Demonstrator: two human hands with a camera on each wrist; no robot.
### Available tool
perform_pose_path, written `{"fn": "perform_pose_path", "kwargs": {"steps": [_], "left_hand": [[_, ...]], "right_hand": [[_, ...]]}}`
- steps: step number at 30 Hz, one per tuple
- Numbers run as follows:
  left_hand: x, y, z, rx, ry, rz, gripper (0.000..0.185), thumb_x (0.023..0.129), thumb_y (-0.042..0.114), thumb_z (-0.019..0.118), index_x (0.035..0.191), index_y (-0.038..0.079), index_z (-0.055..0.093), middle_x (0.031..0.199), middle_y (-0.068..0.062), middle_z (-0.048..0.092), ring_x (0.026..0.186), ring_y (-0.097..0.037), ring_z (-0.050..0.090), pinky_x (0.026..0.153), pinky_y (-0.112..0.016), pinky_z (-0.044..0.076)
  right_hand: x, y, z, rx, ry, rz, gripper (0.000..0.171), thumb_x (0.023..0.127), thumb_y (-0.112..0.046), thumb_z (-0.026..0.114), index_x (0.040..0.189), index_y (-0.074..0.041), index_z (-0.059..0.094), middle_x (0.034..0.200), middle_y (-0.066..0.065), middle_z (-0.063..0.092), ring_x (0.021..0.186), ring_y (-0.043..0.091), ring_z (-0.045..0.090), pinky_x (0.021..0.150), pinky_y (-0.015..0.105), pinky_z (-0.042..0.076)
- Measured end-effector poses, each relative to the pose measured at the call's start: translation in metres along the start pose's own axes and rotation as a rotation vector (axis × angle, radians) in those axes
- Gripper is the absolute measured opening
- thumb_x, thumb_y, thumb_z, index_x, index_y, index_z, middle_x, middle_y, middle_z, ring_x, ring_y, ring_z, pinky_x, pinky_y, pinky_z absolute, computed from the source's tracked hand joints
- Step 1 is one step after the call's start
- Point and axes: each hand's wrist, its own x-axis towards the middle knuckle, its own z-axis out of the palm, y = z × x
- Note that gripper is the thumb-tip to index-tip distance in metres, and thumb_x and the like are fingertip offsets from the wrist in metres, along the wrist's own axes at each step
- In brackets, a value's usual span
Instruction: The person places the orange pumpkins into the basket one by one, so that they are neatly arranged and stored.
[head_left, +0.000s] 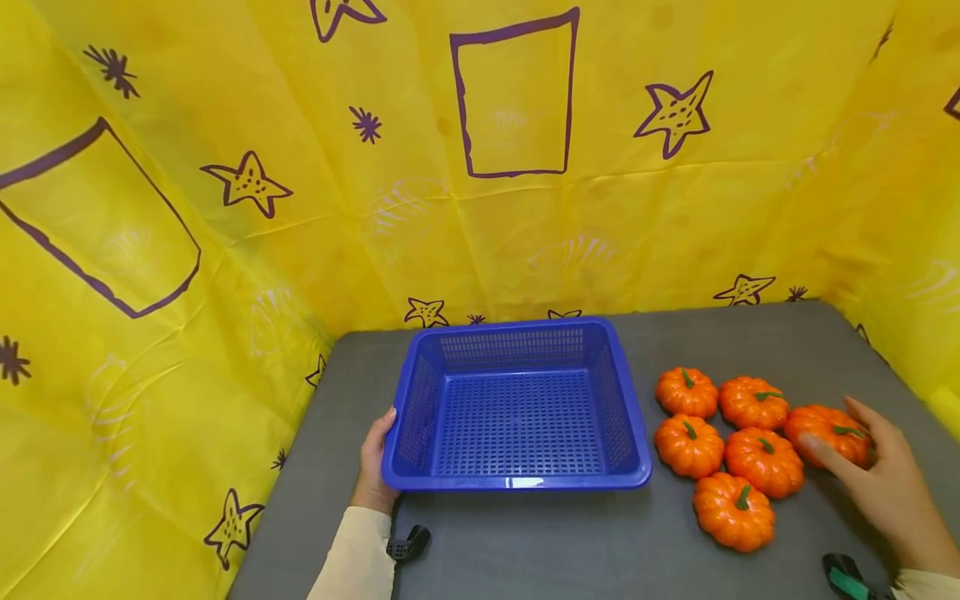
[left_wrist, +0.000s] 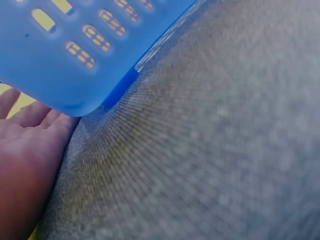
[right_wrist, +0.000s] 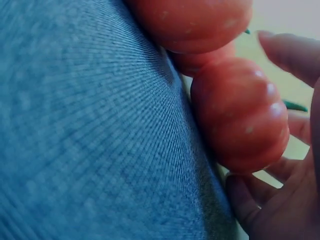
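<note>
In the head view the right hand [head_left: 877, 475] sits at the lower right of the frame, its fingers curling around the rightmost pumpkin [head_left: 828, 433], thumb on the near side and fingertips over the far side by the stem. The right wrist view shows that same pumpkin [right_wrist: 240, 115] cupped between thumb and fingers [right_wrist: 290, 50], with neighbouring pumpkins pressed against it above. This pumpkin lies directly inside the grasp, at the right edge of a cluster of six on the grey table [head_left: 525, 542]; it is squat and round, with no long axis to speak of, and its green stem points up and slightly right. The blue basket [head_left: 517, 479] stands empty at frame centre, left of the cluster, its long side running left to right. The left hand [head_left: 375, 458] lies open and flat against the basket's left wall, well away from the pumpkins, so the right hand is clearly the nearer one
</note>
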Motion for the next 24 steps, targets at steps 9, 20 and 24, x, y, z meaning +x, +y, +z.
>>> {"fn": "perform_pose_path", "kwargs": {"steps": [9,20,24], "left_hand": [[0.0008,-0.0023,0.0013,0.005,0.04,0.007,0.041,0.115,0.039,0.038,0.126,0.019,0.073,0.116,0.0,0.077,0.101,-0.014,0.071,0.088,-0.032,0.056],[-0.0018,-0.0029,-0.0014,0.034,0.061,-0.008,0.041,0.114,0.043,0.041,0.127,0.02,0.072,0.117,-0.001,0.076,0.099,-0.015,0.07,0.085,-0.032,0.057],[-0.0024,-0.0032,-0.0021,0.058,0.086,-0.024,0.042,0.113,0.045,0.043,0.129,0.018,0.071,0.118,-0.003,0.076,0.099,-0.016,0.07,0.085,-0.033,0.058]], "right_hand": [[0.001,0.0027,-0.0049,-0.043,0.034,0.072,0.089,0.103,-0.027,0.079,0.17,0.0,0.027,0.159,0.043,0.031,0.1,-0.018,0.033,0.073,0.005,0.033],[-0.0011,0.0016,-0.002,-0.056,0.076,0.119,0.086,0.103,-0.03,0.079,0.171,-0.008,0.032,0.156,0.038,0.036,0.099,-0.016,0.033,0.071,0.006,0.033],[-0.0036,0.0009,0.0001,-0.044,0.107,0.126,0.083,0.103,-0.026,0.078,0.17,-0.008,0.034,0.153,0.035,0.038,0.096,-0.017,0.034,0.07,0.006,0.036]]}}
